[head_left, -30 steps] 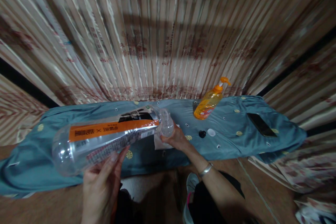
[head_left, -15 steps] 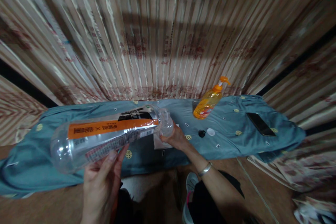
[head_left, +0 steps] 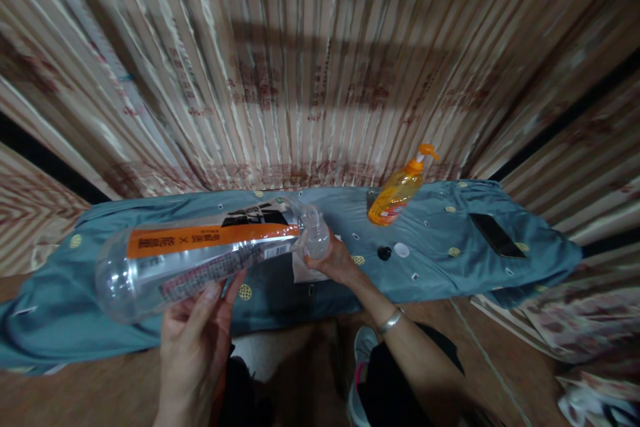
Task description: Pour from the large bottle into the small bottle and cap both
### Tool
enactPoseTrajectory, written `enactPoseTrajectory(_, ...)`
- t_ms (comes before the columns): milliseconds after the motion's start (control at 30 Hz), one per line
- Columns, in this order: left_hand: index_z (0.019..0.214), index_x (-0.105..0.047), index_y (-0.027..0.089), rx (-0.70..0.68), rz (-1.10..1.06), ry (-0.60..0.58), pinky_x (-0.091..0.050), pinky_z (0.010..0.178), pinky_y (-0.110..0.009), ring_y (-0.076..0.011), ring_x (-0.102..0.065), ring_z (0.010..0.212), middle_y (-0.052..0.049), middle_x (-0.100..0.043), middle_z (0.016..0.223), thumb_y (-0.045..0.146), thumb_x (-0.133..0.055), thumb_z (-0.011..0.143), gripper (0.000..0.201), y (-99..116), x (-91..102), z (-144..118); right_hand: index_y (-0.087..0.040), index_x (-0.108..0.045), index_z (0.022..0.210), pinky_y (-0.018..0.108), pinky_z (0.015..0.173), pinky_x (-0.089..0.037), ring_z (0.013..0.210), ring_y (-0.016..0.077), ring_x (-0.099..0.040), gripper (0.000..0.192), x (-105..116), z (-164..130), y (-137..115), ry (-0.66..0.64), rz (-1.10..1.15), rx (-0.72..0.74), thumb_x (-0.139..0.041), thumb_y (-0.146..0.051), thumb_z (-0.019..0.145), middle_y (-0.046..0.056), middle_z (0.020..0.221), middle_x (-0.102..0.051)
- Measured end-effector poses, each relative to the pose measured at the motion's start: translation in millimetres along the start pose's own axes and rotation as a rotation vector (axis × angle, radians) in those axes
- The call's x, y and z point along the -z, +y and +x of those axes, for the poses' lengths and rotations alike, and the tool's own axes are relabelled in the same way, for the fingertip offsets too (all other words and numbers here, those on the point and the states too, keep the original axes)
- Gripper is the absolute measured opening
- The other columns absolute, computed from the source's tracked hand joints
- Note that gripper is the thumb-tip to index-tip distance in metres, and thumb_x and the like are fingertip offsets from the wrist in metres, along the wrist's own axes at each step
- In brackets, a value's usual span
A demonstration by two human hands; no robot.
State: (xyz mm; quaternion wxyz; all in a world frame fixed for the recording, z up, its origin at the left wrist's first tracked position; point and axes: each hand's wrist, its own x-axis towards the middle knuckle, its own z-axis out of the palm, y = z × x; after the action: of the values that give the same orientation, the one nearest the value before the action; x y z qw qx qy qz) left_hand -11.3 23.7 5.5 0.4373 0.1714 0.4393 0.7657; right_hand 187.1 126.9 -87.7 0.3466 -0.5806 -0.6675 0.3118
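A large clear plastic bottle [head_left: 200, 257] with an orange, silver and black label lies nearly level above the cloth, its neck to the right. My left hand [head_left: 197, 330] grips it from below, thumb on the near side. At the neck, my right hand [head_left: 335, 257] holds a small clear container [head_left: 317, 241] against the bottle's mouth. How the two openings meet is hard to make out through the clear plastic. Under the right hand, partly hidden, is a white tissue [head_left: 303, 272]. To its right sit a black cap [head_left: 384, 253] and a white round lid [head_left: 401, 250].
An orange pump bottle [head_left: 395, 197] stands toward the back of the teal patterned cloth [head_left: 280, 310]. A dark phone [head_left: 497, 235] lies at the right. Pleated curtains [head_left: 320, 67] hang behind and at both sides. My shoe [head_left: 364, 347] shows on the floor below.
The large bottle has tilted very slightly, its rounded base end rising a little. My left hand has shifted with it; the right hand stays at the neck.
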Motion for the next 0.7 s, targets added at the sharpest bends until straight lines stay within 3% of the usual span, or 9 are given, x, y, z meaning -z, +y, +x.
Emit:
enactPoseTrajectory(133,0.055,-0.067,0.020,-0.003,-0.001,-0.005,-0.064,0.086,-0.039,-0.0136,-0.068,0.071,0.004,-0.068,0.063,0.031,-0.100,0.041,0.038,0.3,-0.9,-0.3,-0.020,-0.055,0.126,0.038,0.086,-0.059,0.098,0.0283,-0.074,0.065,0.6,-0.4,-0.2,-0.007,-0.002,-0.005,-0.078,-0.029,0.066,0.007,0.107,-0.076)
enactPoseTrajectory(367,0.063,-0.069,0.019,0.020,-0.029,-0.013,-0.063,0.085,-0.033,-0.0131,-0.069,0.076,0.004,-0.070,0.069,0.030,-0.100,0.041,0.040,2.5,-6.2,-2.9,-0.019,-0.055,0.125,0.037,0.086,-0.059,0.098,0.0271,-0.074,0.064,3.9,-0.9,-5.7,-0.024,0.013,-0.020,-0.078,-0.027,0.066,0.007,0.106,-0.076)
enactPoseTrajectory(700,0.068,-0.072,0.021,-0.030,-0.013,-0.056,-0.061,0.094,-0.040,-0.0166,-0.072,0.081,0.005,-0.075,0.072,0.032,-0.099,0.045,0.036,-1.1,-2.1,-1.0,-0.021,-0.055,0.126,0.038,0.087,-0.058,0.098,0.0268,-0.073,0.065,1.9,-0.4,0.1,-0.011,0.015,0.005,-0.077,-0.028,0.066,0.006,0.108,-0.075)
